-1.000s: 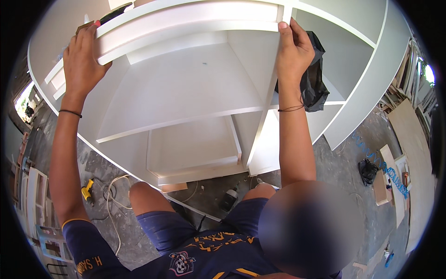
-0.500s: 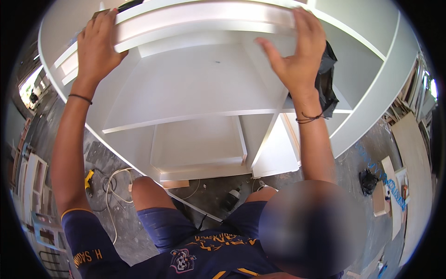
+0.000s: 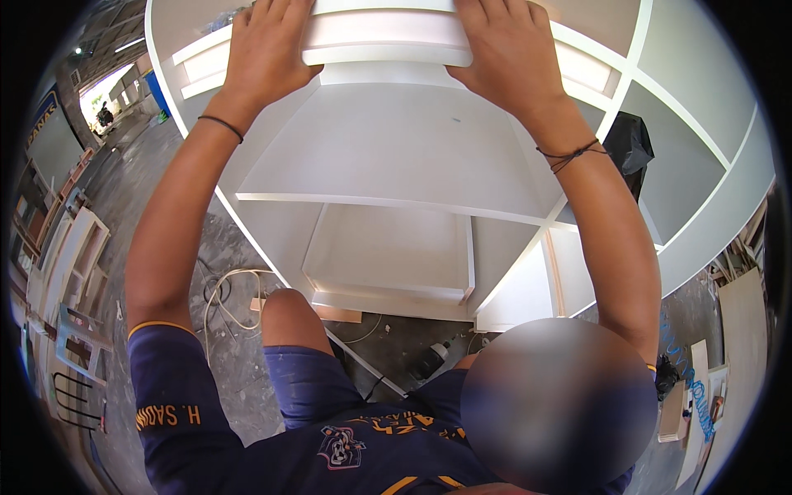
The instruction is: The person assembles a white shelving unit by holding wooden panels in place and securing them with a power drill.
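While L hand (image 3: 271, 51) & R hand (image 3: 518, 59) clasp the white rail (image 3: 384, 51), thumbs below, it's prob. a positioning step; any move calls for even grip.

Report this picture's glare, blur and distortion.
Head view: edges of the white cabinet bow under fisheye distortion; head view: a round blurred patch hides detail lower right; head view: glare washes out the opening at upper left; head view: left hand and right hand look fairly sharp.
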`<state>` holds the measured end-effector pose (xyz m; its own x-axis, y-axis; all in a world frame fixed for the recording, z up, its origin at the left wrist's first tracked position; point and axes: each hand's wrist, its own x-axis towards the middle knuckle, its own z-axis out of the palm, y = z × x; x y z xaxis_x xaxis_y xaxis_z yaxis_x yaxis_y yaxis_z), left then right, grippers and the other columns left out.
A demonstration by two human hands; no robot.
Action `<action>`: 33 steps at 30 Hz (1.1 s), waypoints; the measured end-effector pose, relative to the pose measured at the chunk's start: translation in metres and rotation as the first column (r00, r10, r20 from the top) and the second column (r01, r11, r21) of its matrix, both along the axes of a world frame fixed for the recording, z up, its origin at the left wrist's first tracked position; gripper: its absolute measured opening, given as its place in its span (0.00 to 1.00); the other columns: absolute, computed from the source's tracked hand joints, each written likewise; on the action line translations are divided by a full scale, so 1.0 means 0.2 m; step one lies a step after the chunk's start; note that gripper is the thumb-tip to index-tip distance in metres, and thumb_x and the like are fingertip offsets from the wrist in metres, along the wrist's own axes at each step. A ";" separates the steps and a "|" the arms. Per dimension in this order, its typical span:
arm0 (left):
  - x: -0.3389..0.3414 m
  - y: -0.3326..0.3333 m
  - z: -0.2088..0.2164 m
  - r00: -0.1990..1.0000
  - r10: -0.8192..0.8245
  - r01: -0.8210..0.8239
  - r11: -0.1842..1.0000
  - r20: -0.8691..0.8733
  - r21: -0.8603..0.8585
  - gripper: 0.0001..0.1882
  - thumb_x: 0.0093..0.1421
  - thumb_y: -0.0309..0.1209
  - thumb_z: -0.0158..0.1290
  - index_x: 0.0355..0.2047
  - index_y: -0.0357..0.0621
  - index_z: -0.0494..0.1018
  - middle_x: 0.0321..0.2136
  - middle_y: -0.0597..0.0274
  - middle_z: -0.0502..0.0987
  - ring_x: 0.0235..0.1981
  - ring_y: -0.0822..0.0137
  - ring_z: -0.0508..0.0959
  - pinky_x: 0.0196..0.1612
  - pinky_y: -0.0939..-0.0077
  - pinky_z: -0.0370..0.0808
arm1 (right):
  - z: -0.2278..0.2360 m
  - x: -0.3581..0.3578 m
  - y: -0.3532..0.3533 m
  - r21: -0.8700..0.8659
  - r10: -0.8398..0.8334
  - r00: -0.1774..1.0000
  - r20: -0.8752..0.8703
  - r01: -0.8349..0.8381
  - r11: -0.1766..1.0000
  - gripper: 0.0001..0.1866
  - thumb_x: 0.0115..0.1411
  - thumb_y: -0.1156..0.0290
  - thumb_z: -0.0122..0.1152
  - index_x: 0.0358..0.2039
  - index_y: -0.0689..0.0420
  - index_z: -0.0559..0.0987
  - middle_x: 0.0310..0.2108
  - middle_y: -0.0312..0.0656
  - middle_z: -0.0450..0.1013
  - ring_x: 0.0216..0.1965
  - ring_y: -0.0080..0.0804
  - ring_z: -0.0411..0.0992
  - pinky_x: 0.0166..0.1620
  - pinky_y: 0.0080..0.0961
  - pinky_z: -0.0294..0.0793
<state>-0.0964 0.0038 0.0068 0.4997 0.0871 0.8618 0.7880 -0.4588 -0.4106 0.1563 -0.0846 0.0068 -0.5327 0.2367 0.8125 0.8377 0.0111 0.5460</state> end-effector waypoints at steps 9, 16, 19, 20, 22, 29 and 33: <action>0.23 -0.06 -0.02 0.998 -0.050 0.051 0.998 -0.046 0.020 0.39 0.37 0.34 0.68 0.51 0.40 0.65 0.48 0.53 0.69 0.51 0.54 0.68 0.54 0.56 0.62 | 0.00 0.00 0.00 0.028 0.058 0.998 0.001 -0.058 0.998 0.36 0.33 0.63 0.72 0.45 0.60 0.70 0.38 0.45 0.67 0.41 0.41 0.63 0.44 0.36 0.61; 0.29 -0.09 0.02 0.994 -0.092 0.091 0.996 -0.064 -0.026 0.40 0.35 0.33 0.69 0.48 0.34 0.64 0.45 0.49 0.68 0.48 0.51 0.67 0.57 0.56 0.61 | -0.04 0.03 0.02 0.052 0.112 0.993 -0.035 -0.110 0.993 0.35 0.38 0.67 0.69 0.49 0.62 0.69 0.44 0.46 0.68 0.48 0.42 0.64 0.53 0.39 0.61; 0.29 -0.10 0.02 0.991 -0.116 0.114 0.993 -0.062 -0.039 0.39 0.34 0.32 0.68 0.47 0.34 0.65 0.43 0.48 0.68 0.45 0.51 0.68 0.52 0.58 0.63 | -0.11 0.01 -0.04 0.163 0.074 0.994 -0.079 -0.060 0.985 0.31 0.46 0.64 0.67 0.51 0.60 0.70 0.49 0.46 0.69 0.52 0.41 0.64 0.57 0.40 0.60; 0.29 -0.09 0.02 0.991 -0.121 0.119 0.992 -0.062 -0.043 0.39 0.34 0.32 0.68 0.47 0.34 0.65 0.43 0.48 0.69 0.44 0.51 0.68 0.50 0.59 0.63 | -0.15 0.01 -0.07 0.176 0.114 0.988 -0.107 -0.094 0.980 0.30 0.47 0.64 0.67 0.51 0.60 0.71 0.50 0.46 0.69 0.53 0.42 0.64 0.57 0.39 0.61; 0.30 -0.09 0.03 0.993 -0.094 0.092 0.996 -0.073 -0.022 0.38 0.34 0.32 0.67 0.46 0.34 0.65 0.41 0.49 0.69 0.43 0.51 0.68 0.47 0.60 0.64 | -0.29 0.05 -0.16 0.152 0.334 0.920 -0.206 -0.307 0.940 0.28 0.48 0.66 0.70 0.49 0.60 0.74 0.51 0.48 0.68 0.52 0.48 0.64 0.51 0.38 0.65; 0.32 -0.08 0.03 0.994 -0.066 0.072 0.995 -0.089 0.065 0.37 0.34 0.36 0.68 0.46 0.38 0.65 0.37 0.50 0.67 0.41 0.51 0.68 0.45 0.60 0.63 | -1.34 0.09 -0.45 0.170 0.427 0.457 -0.780 -0.502 0.848 0.10 0.48 0.81 0.62 0.34 0.60 0.79 0.31 0.46 0.74 0.31 0.43 0.71 0.35 0.32 0.71; 0.32 -0.09 0.00 0.997 0.008 0.002 0.993 -0.083 0.116 0.40 0.33 0.36 0.69 0.46 0.35 0.64 0.38 0.49 0.67 0.41 0.50 0.68 0.45 0.60 0.64 | -1.96 -0.03 -0.56 -0.062 0.003 0.109 -0.994 -0.586 0.808 0.07 0.53 0.78 0.59 0.34 0.61 0.79 0.29 0.47 0.75 0.28 0.39 0.74 0.32 0.30 0.72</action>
<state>-0.0315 -0.0144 0.0062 0.5698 -0.0089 0.8217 0.7504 -0.4020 -0.5247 0.1502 -0.1962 -0.3856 0.4555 0.6686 0.5878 0.5229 0.3334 -0.7845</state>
